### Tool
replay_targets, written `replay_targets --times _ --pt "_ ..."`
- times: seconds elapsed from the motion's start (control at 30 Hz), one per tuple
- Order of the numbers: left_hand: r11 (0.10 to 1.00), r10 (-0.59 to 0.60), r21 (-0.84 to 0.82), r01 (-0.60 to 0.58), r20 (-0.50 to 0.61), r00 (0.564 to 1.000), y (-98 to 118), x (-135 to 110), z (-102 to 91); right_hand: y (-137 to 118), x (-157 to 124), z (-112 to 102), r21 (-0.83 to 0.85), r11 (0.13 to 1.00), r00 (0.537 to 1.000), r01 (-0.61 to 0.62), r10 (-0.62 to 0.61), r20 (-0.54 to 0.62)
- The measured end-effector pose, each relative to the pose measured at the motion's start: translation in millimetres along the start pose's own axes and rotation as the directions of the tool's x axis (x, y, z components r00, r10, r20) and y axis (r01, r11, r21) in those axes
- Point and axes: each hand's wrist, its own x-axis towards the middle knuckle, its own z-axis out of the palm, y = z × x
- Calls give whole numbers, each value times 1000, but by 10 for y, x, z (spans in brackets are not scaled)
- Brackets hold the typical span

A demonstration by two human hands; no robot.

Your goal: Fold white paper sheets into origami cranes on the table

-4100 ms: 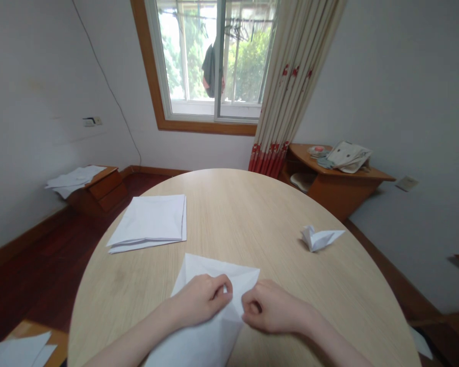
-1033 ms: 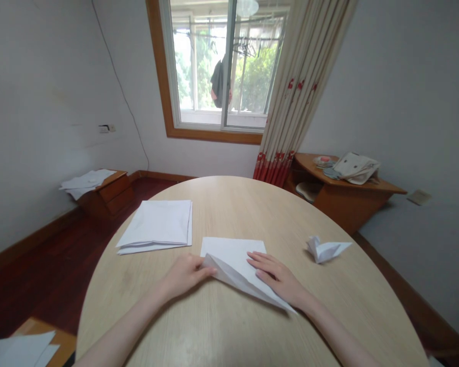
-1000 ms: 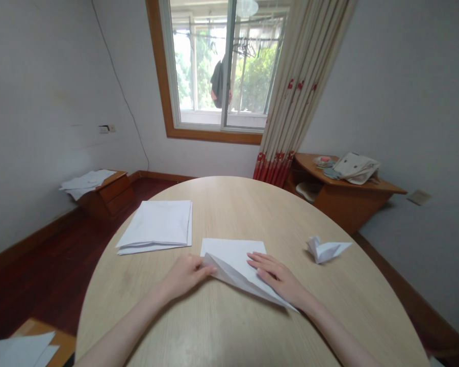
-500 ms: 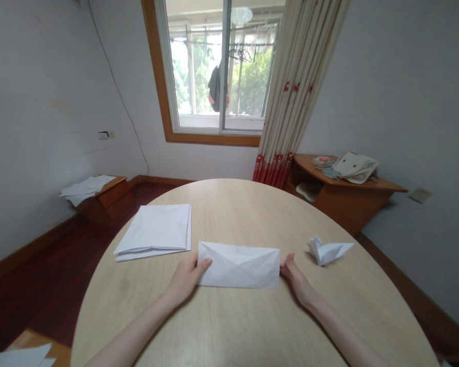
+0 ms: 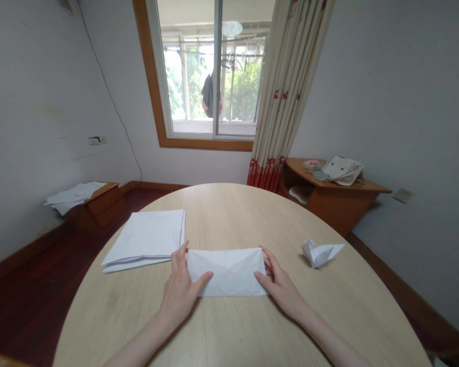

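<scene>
A folded sheet of white paper [image 5: 226, 272], a wide rectangle with faint diagonal creases, is in front of me over the table. At its left end is my left hand [image 5: 181, 285], the thumb on the paper's face and the fingers around the edge. My right hand [image 5: 281, 288] grips the right end, its thumb on the front and its fingers at the edge and partly behind. To the right stands a folded paper bird [image 5: 321, 254]. A stack of white paper [image 5: 147, 234] lies left of my left hand.
The round wooden table [image 5: 229, 326] fills the foreground. Beyond it are a low cabinet [image 5: 103, 204] with papers on top, a corner desk [image 5: 340, 204] bearing a cloth bag [image 5: 344, 169], a curtain [image 5: 285, 102] and a window.
My right hand has closed on the paper's right end, its thumb now on the face. My left fingers have shifted up along the left edge. The view has turned slightly right.
</scene>
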Motion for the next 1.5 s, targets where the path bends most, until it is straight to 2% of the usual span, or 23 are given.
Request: replay_targets --times 0.13,0.23,0.37,0.43,0.5,0.57,0.63,0.73,0.8,1.0,1.2,1.5 --pt "967 197 178 -184 -57 979 16 -10 16 0 -31 12 -257 966 999 32 -40 -26" --pt "917 316 259 -304 -8 949 24 -11 12 59 -25 10 -406 912 995 63 -90 -48" --pt "850 416 266 -454 189 890 29 -13 -3 86 -22 18 -570 805 975 165 -222 -32" --pt "816 447 231 -529 328 832 34 -19 -6 40 -48 51 -628 746 957 222 -291 -8" --pt "802 449 172 -571 456 768 42 -34 0 -26 -96 115 -632 725 945 274 -324 38" --pt "810 438 113 -576 538 721 48 -60 17 -85 -156 202 -591 739 941 323 -315 120" --pt "825 425 70 -561 577 697 47 -92 42 -121 -212 292 -531 781 945 328 -266 192" --pt "832 412 48 -553 614 673 24 -135 79 -150 -262 379 -452 847 944 281 -159 291" --pt "822 407 51 -568 646 646 9 -150 89 -175 -272 399 -447 858 938 251 -102 331" --pt "807 375 42 -589 734 566 54 -146 1 -267 -280 395 -534 794 911 292 -61 408" --pt "840 278 29 -542 834 476 189 -74 -138 -294 -276 346 -632 698 894 338 -28 447" --pt "868 194 40 -495 890 412 228 5 -218 -371 -227 282 -676 674 876 298 88 474"
